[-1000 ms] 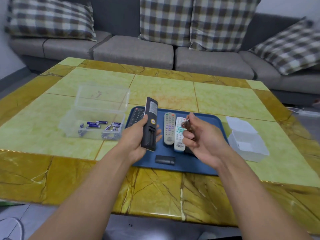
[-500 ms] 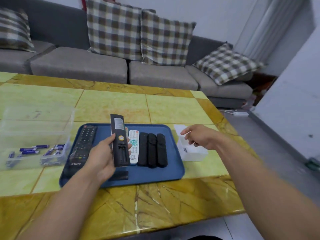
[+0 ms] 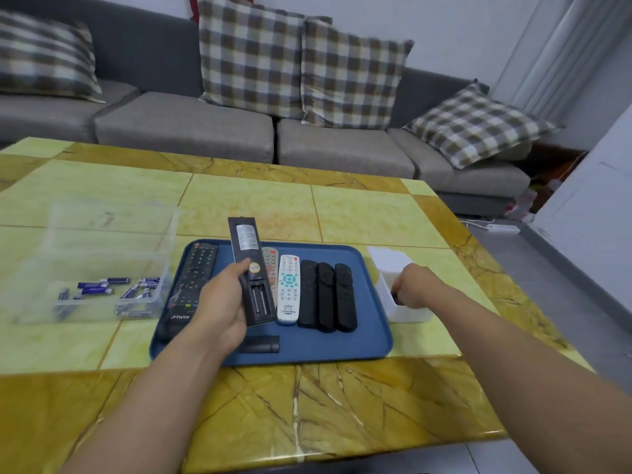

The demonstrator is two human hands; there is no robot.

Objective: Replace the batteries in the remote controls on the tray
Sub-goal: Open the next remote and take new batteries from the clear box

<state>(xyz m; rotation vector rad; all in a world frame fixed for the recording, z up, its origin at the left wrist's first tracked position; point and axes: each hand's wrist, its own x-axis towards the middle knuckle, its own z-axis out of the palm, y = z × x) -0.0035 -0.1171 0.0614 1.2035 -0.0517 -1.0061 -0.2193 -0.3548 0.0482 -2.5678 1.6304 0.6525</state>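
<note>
Two empty slots show in the open battery bay of the black remote (image 3: 252,278), held back-side up in the left hand (image 3: 219,309), fingers and thumb wrapped round its lower half, just above the blue tray (image 3: 372,340). Right hand (image 3: 415,290) sits over the white box (image 3: 407,311) right of the tray, fingers curled down into it; something small and dark at the fingertips, probably a spent battery, but can't tell if it is pinched or already let go. Step reads as dumping old cells. To do it well: drop inside the box walls, don't nudge the light box, keep the remote level with bay up. Next, fresh batteries (image 3: 102,289) are in the clear bin (image 3: 143,302) far left; match polarity. Loose cover (image 3: 261,343) lies on tray front edge. Other remotes lie side by side on the tray. Left forearm angled in from lower left, right arm extended, wrist bent down.
</note>
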